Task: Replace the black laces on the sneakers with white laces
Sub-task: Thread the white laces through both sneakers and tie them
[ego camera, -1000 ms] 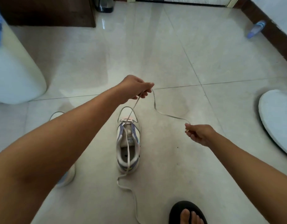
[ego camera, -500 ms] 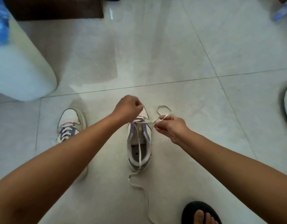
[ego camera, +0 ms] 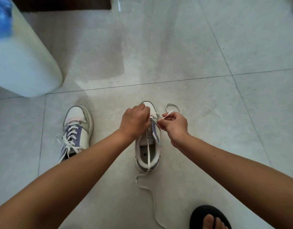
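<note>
A white and purple sneaker [ego camera: 148,154] stands on the floor in the middle, toe pointing away. A white lace [ego camera: 148,151] runs through its front eyelets; one end trails over the heel onto the floor towards me, the other loops beside the toe on the right. My left hand [ego camera: 135,119] rests curled over the shoe's front, fingers at the eyelets. My right hand [ego camera: 174,123] pinches the lace end just right of the eyelets. A second sneaker [ego camera: 76,131] on the left is fully laced in white.
A large pale rounded container [ego camera: 26,63] with a blue top stands at the left. A dark wooden edge [ego camera: 63,4] runs along the top. My foot in a black slipper [ego camera: 210,218] sits at the bottom right. The floor is glossy light tile.
Both hands came down from a wide, raised pull on the lace to the shoe's front eyelets. The view tilted down, and the laced sneaker on the left came into sight.
</note>
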The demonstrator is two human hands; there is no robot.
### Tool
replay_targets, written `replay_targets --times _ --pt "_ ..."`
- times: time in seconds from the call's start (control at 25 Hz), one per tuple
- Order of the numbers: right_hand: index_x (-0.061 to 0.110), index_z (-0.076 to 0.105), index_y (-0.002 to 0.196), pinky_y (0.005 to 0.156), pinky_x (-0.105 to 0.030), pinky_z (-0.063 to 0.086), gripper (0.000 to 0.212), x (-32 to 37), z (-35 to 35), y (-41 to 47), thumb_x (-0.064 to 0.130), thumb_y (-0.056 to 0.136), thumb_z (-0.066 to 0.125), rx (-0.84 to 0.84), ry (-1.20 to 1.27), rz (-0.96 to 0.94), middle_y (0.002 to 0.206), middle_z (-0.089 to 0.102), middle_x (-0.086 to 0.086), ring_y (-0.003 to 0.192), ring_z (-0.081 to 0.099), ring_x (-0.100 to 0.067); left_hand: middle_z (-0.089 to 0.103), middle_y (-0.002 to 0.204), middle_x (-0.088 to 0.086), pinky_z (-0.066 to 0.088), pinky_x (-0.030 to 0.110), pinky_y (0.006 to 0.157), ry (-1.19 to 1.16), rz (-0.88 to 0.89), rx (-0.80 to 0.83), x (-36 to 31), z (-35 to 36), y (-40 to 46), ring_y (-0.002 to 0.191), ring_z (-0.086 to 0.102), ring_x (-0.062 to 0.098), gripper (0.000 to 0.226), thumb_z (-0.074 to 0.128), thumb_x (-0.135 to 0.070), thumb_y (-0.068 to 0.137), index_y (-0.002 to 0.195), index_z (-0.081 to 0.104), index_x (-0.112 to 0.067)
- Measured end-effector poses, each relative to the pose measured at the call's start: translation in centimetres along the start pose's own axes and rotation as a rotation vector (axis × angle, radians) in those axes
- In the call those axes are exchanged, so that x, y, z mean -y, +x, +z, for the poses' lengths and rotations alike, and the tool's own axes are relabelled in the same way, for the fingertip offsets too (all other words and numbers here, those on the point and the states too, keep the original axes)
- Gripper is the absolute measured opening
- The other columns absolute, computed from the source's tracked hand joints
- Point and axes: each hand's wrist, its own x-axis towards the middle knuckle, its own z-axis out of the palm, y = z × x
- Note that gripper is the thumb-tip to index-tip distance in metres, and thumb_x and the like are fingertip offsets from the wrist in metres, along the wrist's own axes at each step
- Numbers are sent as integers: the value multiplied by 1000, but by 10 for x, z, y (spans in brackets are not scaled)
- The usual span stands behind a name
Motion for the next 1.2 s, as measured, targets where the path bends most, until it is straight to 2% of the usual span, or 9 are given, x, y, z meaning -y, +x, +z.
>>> replay_targets --times 0.08,0.16,0.24,0.36,0.48,0.68,0.84,1.0,1.2 --pt "10 56 76 72 -30 56 25 0 2 0 -13 76 66 7 -29 -22 70 61 -8 67 61 -18 53 59 8 30 23 38 -4 25 -33 0 3 -4 44 51 28 14 53 -14 72 60 54 -8" --pt "12 56 73 75 -33 57 27 -2 3 2 -12 76 67 31 -75 -49 70 63 -8 69 63 -19 54 61 8 32 23 39 -36 41 -36 1 8 -6 47 53 28 17 70 -11 68 61 55 -8" --pt "13 57 73 77 -34 57 26 -4 4 4 -10 75 68 76 -136 -91 71 65 -7 72 65 -20 58 76 10 40 30 50 -130 -37 11 0 8 -9 64 58 29 17 78 -14 69 70 62 -8" --pt "13 61 73 76 -30 57 22 -5 3 7 -6 74 72 102 -230 -147 72 67 -4 73 67 -17 49 103 9 39 35 77 -106 -207 98 -4 5 -15 98 49 27 21 60 -27 87 99 72 -15" --pt "13 64 74 76 -25 56 18 -7 3 5 -3 77 72 118 -171 -140 74 69 -3 75 68 -15 45 107 8 34 33 82 -147 -267 107 -12 5 -19 104 44 27 26 55 -31 91 110 70 -22" --pt "11 66 75 80 -28 55 20 -14 7 3 -9 79 66 102 24 16 79 68 -7 84 66 -22 45 111 6 32 31 85 -193 -352 108 -15 16 -14 107 41 25 26 54 -33 92 111 69 -25" --pt "11 61 103 76 -25 51 24 -10 -1 0 -1 83 62 149 -43 14 94 65 -9 85 62 -17 46 112 7 33 29 81 -147 -324 87 -16 21 -13 106 41 25 25 52 -30 92 104 70 -17" --pt "23 27 139 75 -24 41 82 -17 -8 -24 34 67 64 373 -483 89 122 41 -6 104 49 -17 43 122 13 40 32 86 -157 -285 208 -17 12 -7 111 41 29 27 46 -16 94 110 60 0" --pt "12 34 137 74 -23 43 63 -25 -3 -24 16 82 64 209 -388 109 123 49 -9 105 53 -20 44 111 7 35 21 81 -329 -118 403 2 -41 -24 98 52 23 19 50 -15 95 101 61 -1"
